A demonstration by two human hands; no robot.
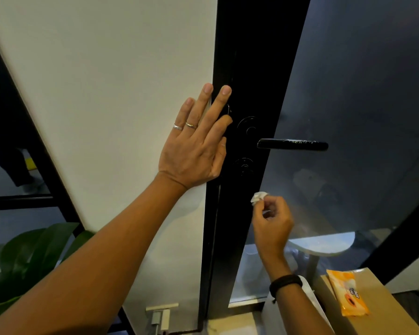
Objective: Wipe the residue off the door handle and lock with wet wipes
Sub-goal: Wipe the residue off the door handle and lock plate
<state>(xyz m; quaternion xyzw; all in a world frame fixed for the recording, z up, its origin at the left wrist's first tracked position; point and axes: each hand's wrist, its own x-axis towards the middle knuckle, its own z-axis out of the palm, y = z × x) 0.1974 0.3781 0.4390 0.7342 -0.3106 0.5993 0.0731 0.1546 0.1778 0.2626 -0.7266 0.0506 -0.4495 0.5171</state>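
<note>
A black lever door handle (292,144) sticks out to the right from the black door frame, with pale residue streaks along its top. Below its base sits a round black lock (244,166); a second round fitting (248,128) is above. My left hand (195,143) lies flat with straight fingers across the white wall edge and the frame, left of the lock. My right hand (271,222) is below the lock and pinches a crumpled white wet wipe (258,197), which is close to the frame.
An orange pack of wet wipes (347,292) lies on a brown cardboard box (382,308) at the lower right. The frosted glass door panel (363,88) fills the right. A green plant (24,257) stands at the lower left. A white round table (324,245) shows through the glass.
</note>
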